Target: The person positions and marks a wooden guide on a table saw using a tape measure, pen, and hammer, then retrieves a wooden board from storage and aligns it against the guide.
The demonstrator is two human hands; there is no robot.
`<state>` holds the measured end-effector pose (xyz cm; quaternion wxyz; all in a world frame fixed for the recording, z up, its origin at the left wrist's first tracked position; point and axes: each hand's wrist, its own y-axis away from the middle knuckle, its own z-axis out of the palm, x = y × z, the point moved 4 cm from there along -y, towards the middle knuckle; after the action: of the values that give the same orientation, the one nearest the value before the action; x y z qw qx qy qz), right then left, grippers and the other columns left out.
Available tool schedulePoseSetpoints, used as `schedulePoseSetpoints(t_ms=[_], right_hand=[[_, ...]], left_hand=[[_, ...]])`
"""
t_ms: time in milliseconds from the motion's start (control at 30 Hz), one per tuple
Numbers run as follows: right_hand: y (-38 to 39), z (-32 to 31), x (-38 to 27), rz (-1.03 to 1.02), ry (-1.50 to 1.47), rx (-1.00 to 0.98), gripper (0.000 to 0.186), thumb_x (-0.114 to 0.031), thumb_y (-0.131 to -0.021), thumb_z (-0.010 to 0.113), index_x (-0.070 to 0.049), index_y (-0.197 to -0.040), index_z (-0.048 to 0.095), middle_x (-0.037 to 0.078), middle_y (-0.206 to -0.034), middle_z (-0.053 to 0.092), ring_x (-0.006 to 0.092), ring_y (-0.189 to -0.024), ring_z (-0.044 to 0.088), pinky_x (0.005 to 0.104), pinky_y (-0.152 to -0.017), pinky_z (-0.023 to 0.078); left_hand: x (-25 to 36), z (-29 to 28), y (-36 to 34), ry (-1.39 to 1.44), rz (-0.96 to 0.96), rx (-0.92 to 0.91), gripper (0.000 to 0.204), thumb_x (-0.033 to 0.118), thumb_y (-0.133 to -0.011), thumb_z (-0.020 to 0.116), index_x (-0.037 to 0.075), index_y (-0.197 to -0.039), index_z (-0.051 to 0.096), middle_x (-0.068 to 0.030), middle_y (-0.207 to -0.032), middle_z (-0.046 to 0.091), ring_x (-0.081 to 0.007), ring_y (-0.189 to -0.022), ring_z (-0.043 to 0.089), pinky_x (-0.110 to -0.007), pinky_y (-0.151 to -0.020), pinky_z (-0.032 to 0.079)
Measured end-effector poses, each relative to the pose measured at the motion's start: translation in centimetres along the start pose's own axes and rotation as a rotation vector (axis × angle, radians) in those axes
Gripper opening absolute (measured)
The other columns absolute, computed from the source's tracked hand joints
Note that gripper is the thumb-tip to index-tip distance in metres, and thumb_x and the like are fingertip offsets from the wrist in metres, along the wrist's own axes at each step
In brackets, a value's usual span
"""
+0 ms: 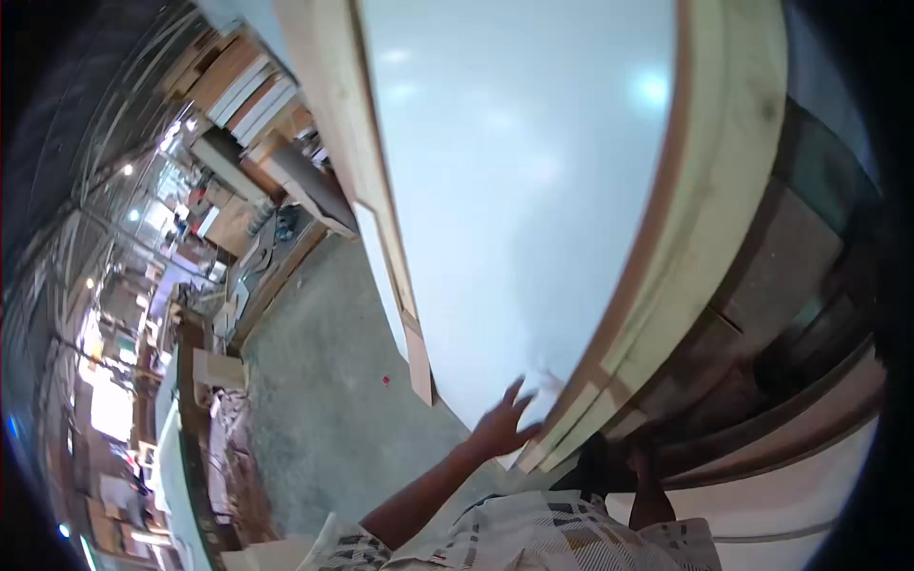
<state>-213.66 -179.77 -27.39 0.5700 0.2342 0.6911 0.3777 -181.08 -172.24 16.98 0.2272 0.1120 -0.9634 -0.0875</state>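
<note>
A long panel with a glossy white face (pixel 505 209) stretches up from just in front of me, edged with pale wood strips (pixel 709 190) along its right side and narrower ones on the left. My left hand (pixel 505 419) is at the lower end of the white face, fingers spread, touching or just over the surface beside the right-hand edge. My right hand (pixel 640 459) hangs lower at the right, in shadow beside dark material; I cannot make out its fingers or whether it touches anything.
Grey concrete floor (pixel 324 400) shows left of the panel. Stacked boards (pixel 243 95) stand at the upper left. A long cluttered workshop with benches (pixel 171 447) and sheet material runs along the left. Dark boards and curved pieces (pixel 781 419) crowd the right side.
</note>
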Motion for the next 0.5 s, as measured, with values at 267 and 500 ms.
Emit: schedulePoseSetpoints(t_ms=[267,500], right_hand=[[4.1,-0.1,7.4,-0.152,1.742,-0.439,0.032,-0.024,-0.076,0.07,-0.006,-0.101,0.063,0.016,-0.097,0.063,0.0326,-0.088,0.062,0.0473,-0.076,0.049],[7.5,15.3,9.1,-0.943,1.175,-0.45,0.031,-0.031,-0.087,0.06,-0.005,-0.101,0.07,0.02,-0.093,0.067,0.0301,-0.084,0.065,0.0425,-0.078,0.051]], left_hand=[[-33.5,25.3,34.2,-0.051,-0.528,-0.263,0.047,0.046,-0.091,0.052,0.009,-0.118,0.063,-0.0184,-0.128,0.058,-0.0375,-0.116,0.055,-0.047,-0.098,0.044],[-37.3,31.2,71.0,0.563,-1.723,-0.034,0.048,0.037,-0.08,0.057,-0.005,-0.102,0.067,-0.0254,-0.115,0.064,-0.0371,-0.113,0.06,-0.042,-0.094,0.049]])
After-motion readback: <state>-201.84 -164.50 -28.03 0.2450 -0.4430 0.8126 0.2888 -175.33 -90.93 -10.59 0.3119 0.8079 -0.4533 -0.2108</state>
